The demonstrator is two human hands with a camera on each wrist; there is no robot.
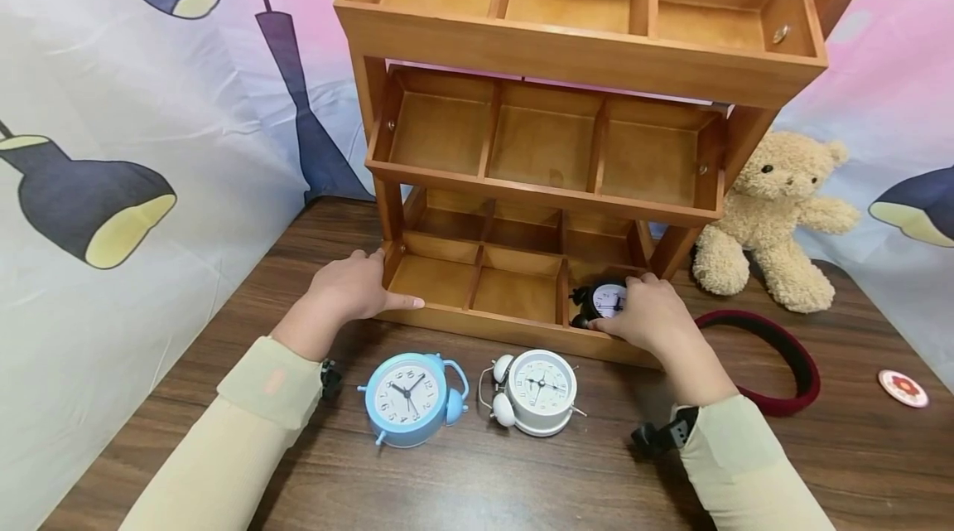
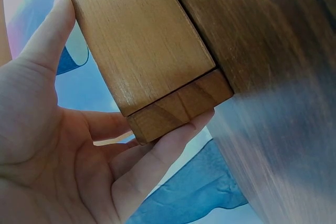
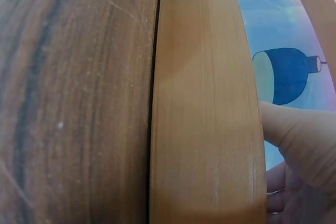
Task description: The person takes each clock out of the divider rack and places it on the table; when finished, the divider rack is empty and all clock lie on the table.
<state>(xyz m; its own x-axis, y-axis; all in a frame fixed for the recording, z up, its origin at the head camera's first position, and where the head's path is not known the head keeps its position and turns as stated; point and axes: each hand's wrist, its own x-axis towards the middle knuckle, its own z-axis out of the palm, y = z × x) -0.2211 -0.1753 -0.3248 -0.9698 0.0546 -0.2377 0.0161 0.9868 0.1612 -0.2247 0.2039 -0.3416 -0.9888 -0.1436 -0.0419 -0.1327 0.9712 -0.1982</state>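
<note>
A wooden tiered shelf (image 1: 492,327) stands on the table, each tier split into compartments. My left hand (image 1: 346,289) grips the left end of its lowest tier, thumb along the front board. The left wrist view shows the fingers bent round the wooden corner (image 2: 181,103). In the lowest tier's right compartment lies a black twin-bell alarm clock (image 1: 609,299), face up. My right hand (image 1: 656,311) holds it, thumb at its lower edge and fingers at its far right side. From the right wrist, the front board (image 3: 210,108) hides the clock and the fingertips.
A blue alarm clock (image 1: 406,398) and a white alarm clock (image 1: 542,390) lie in front of the shelf. To the right are a teddy bear (image 1: 778,212), a dark red headband (image 1: 808,374) and a round flower badge (image 1: 903,388). A printed cloth (image 1: 216,208) hangs behind.
</note>
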